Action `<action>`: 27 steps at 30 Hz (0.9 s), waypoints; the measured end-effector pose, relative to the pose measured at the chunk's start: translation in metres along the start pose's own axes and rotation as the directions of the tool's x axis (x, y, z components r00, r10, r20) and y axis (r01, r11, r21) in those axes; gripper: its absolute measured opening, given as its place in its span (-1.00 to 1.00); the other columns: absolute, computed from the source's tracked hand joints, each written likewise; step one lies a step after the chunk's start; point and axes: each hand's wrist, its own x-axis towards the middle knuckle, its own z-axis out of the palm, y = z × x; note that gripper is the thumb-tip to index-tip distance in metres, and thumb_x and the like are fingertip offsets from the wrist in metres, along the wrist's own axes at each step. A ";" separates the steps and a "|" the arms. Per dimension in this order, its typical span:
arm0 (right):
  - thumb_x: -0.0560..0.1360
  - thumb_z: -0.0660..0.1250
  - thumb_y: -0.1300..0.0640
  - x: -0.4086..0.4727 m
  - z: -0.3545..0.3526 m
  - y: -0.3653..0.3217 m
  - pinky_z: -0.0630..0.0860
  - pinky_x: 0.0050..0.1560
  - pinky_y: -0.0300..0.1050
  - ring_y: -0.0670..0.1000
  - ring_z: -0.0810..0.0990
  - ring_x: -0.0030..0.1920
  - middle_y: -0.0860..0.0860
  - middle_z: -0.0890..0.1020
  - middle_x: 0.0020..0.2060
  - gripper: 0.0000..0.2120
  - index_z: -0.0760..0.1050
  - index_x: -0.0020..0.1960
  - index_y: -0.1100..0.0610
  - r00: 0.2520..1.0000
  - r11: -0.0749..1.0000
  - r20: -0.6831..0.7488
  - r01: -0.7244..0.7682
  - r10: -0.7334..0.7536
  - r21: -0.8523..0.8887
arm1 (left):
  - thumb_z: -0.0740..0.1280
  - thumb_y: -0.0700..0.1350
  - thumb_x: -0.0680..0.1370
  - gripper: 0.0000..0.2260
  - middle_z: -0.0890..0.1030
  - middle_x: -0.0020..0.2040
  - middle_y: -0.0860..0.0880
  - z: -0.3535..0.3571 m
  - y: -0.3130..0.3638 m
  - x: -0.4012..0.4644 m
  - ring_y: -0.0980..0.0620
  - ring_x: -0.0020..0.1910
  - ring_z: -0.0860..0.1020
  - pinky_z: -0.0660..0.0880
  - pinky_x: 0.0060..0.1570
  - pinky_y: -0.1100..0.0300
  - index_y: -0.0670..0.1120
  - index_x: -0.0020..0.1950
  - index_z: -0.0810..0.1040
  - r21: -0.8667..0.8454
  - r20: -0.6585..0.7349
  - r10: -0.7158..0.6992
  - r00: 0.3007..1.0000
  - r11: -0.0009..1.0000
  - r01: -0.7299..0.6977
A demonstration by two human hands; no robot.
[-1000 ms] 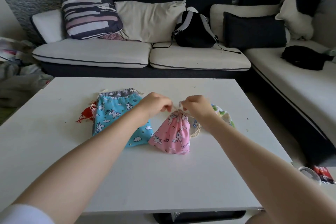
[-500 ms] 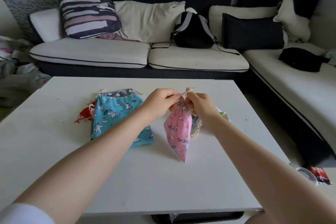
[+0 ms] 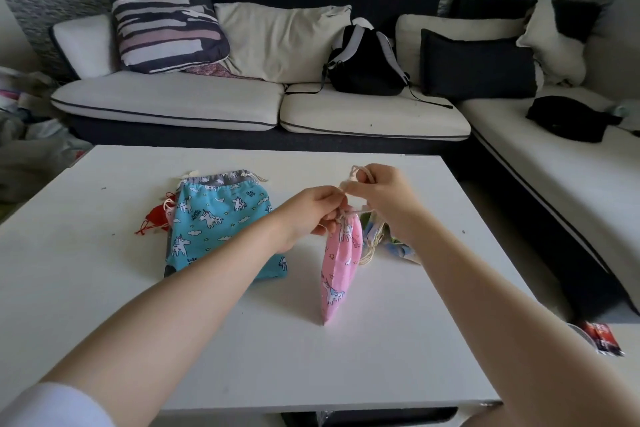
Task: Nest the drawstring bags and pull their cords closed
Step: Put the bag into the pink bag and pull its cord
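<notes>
1. Pink drawstring bag hangs by its cinched top over the white table, bottom tip just about touching it.
2. Left hand fingers pinch the gathered neck and cord.
3. Right hand fingers pinch the cream cord loops up top.
4. Blue unicorn bag lies flat to the left, small red pouch beside it.

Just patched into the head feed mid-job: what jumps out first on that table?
Front and centre, both hands hold up a pink unicorn bag by its gathered neck: the left hand pinches just below the cords, the right hand grips the cream cord above it. The bag's bottom tip touches the white table. To the left, a larger blue unicorn bag lies flat.
</notes>
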 end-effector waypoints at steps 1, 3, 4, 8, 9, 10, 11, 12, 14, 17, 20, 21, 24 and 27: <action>0.41 0.33 0.28 0.002 -0.003 0.000 0.21 -0.35 -0.15 -0.03 0.22 -0.42 -0.01 0.28 -0.47 -0.70 0.26 -0.39 0.11 0.999 0.996 0.008 -0.045 0.044 0.072 | 0.09 -0.12 0.64 -0.72 0.32 -0.41 0.02 -0.002 -0.001 0.001 0.09 -0.42 0.41 0.34 -0.35 0.30 -0.06 -0.24 0.44 -0.056 -0.018 -0.033 0.999 0.998 0.032; 0.46 0.19 0.31 0.005 -0.007 0.002 0.20 -0.41 -0.20 -0.03 0.19 -0.46 -0.01 0.28 -0.51 -0.76 0.34 -0.37 0.16 0.978 0.942 0.064 -0.209 0.199 0.263 | 0.08 -0.14 0.63 -0.72 0.34 -0.43 0.02 -0.004 -0.001 0.001 0.05 -0.40 0.44 0.35 -0.33 0.26 -0.08 -0.25 0.41 -0.114 -0.022 -0.088 0.996 0.990 0.085; 0.48 0.14 0.31 0.005 -0.008 0.003 0.18 -0.44 -0.21 -0.04 0.16 -0.48 -0.01 0.28 -0.55 -0.75 0.35 -0.37 0.17 0.959 0.909 0.089 -0.284 0.270 0.305 | 0.08 -0.15 0.62 -0.72 0.36 -0.43 0.02 -0.004 -0.002 0.000 0.04 -0.39 0.47 0.38 -0.34 0.28 -0.08 -0.26 0.41 -0.090 -0.010 -0.109 0.994 0.990 0.107; 0.52 0.08 0.29 0.001 -0.006 -0.004 0.21 -0.47 -0.24 -0.05 0.16 -0.50 -0.01 0.30 -0.56 -0.71 0.35 -0.37 0.16 0.940 0.899 0.117 -0.339 0.319 0.275 | 0.05 -0.18 0.59 -0.72 0.37 -0.44 -0.03 0.009 -0.001 -0.001 -0.06 -0.36 0.53 0.38 -0.42 0.30 -0.12 -0.30 0.35 0.224 0.002 -0.143 0.990 0.965 0.139; 0.54 0.07 0.29 -0.001 -0.006 -0.011 0.27 -0.45 -0.23 -0.04 0.20 -0.48 0.01 0.31 -0.51 -0.70 0.36 -0.35 0.16 0.955 0.905 0.128 -0.294 0.267 0.307 | 0.04 -0.19 0.57 -0.74 0.39 -0.44 -0.03 0.011 0.000 0.000 -0.08 -0.33 0.54 0.34 -0.38 0.24 -0.12 -0.30 0.33 0.334 -0.008 -0.138 0.990 0.933 0.133; 0.56 0.07 0.29 -0.003 -0.005 -0.018 0.37 -0.41 -0.22 -0.03 0.26 -0.46 0.03 0.35 -0.47 -0.70 0.38 -0.33 0.17 0.967 0.909 0.146 -0.245 0.207 0.338 | 0.03 -0.19 0.56 -0.76 0.42 -0.43 -0.04 0.012 0.002 0.000 -0.07 -0.30 0.55 0.30 -0.34 0.19 -0.12 -0.30 0.32 0.424 -0.013 -0.131 0.991 0.897 0.124; 0.57 0.07 0.29 -0.005 -0.005 -0.025 0.47 -0.32 -0.18 -0.02 0.35 -0.43 0.05 0.40 -0.44 -0.70 0.42 -0.30 0.18 0.975 0.912 0.167 -0.199 0.147 0.357 | 0.03 -0.19 0.55 -0.77 0.45 -0.42 -0.05 0.013 0.004 0.000 -0.05 -0.30 0.54 0.28 -0.33 0.17 -0.12 -0.29 0.32 0.485 -0.015 -0.126 0.992 0.867 0.117; 0.58 0.08 0.29 -0.006 -0.005 -0.030 0.53 -0.20 -0.11 -0.01 0.42 -0.39 0.07 0.45 -0.40 -0.71 0.45 -0.27 0.19 0.977 0.920 0.188 -0.159 0.096 0.357 | 0.02 -0.18 0.55 -0.77 0.48 -0.41 -0.06 0.014 0.007 0.000 -0.02 -0.32 0.52 0.28 -0.35 0.17 -0.12 -0.28 0.33 0.527 -0.015 -0.118 0.993 0.843 0.108; 0.57 0.12 0.27 -0.008 -0.002 -0.038 0.55 -0.02 -0.06 0.00 0.50 -0.28 0.06 0.52 -0.31 -0.73 0.50 -0.23 0.18 0.976 0.957 0.214 -0.093 0.033 0.275 | 0.03 -0.17 0.58 -0.74 0.48 -0.38 -0.05 0.014 0.012 0.001 0.04 -0.38 0.46 0.32 -0.36 0.19 -0.12 -0.28 0.35 0.595 -0.028 -0.101 0.995 0.798 0.097; 0.55 0.18 0.20 -0.006 0.003 -0.042 0.45 -0.16 -0.18 -0.05 0.43 -0.26 -0.02 0.49 -0.27 -0.75 0.55 -0.24 0.09 0.989 0.999 0.144 0.022 -0.026 0.028 | 0.04 -0.17 0.59 -0.75 0.40 -0.32 -0.09 0.018 0.017 -0.001 0.00 -0.34 0.36 0.28 -0.32 0.15 -0.16 -0.27 0.33 0.673 -0.008 -0.083 0.997 0.737 0.067; 0.52 0.20 0.20 -0.002 0.009 -0.042 0.25 -0.37 -0.23 -0.04 0.29 -0.40 -0.01 0.40 -0.40 -0.74 0.56 -0.29 0.07 0.994 0.997 0.097 0.055 -0.050 -0.046 | 0.06 -0.14 0.58 -0.75 0.35 -0.35 -0.05 0.018 0.017 -0.005 0.02 -0.35 0.30 0.21 -0.36 0.17 -0.14 -0.30 0.30 0.648 0.025 -0.049 0.998 0.761 0.021; 0.53 0.19 0.22 0.000 0.010 -0.041 0.24 -0.40 -0.24 -0.03 0.28 -0.43 0.00 0.39 -0.45 -0.73 0.56 -0.28 0.10 0.993 0.998 0.106 0.049 -0.045 -0.030 | 0.06 -0.13 0.59 -0.73 0.35 -0.35 -0.03 0.017 0.015 -0.004 0.02 -0.34 0.31 0.23 -0.36 0.18 -0.11 -0.31 0.31 0.641 0.027 -0.044 0.999 0.767 0.017; 0.53 0.18 0.24 0.004 0.014 -0.032 0.46 -0.31 -0.09 0.01 0.44 -0.41 0.04 0.53 -0.43 -0.80 0.57 -0.11 0.26 0.992 0.996 0.115 0.053 -0.044 -0.077 | 0.04 -0.15 0.60 -0.71 0.34 -0.37 0.00 0.013 0.010 -0.003 0.06 -0.39 0.31 0.25 -0.34 0.20 -0.07 -0.32 0.33 0.544 0.066 -0.075 0.995 0.839 0.027; 0.53 0.21 0.21 0.003 0.011 -0.017 0.54 0.04 -0.01 0.07 0.61 -0.13 0.07 0.67 -0.16 -0.68 0.42 0.28 0.19 0.995 0.959 0.092 0.057 -0.033 -0.278 | 0.05 -0.05 0.63 -0.66 0.30 -0.45 0.02 0.007 0.007 -0.007 0.06 -0.47 0.31 0.24 -0.35 0.20 -0.11 -0.31 0.36 0.313 0.053 -0.090 0.995 0.947 0.069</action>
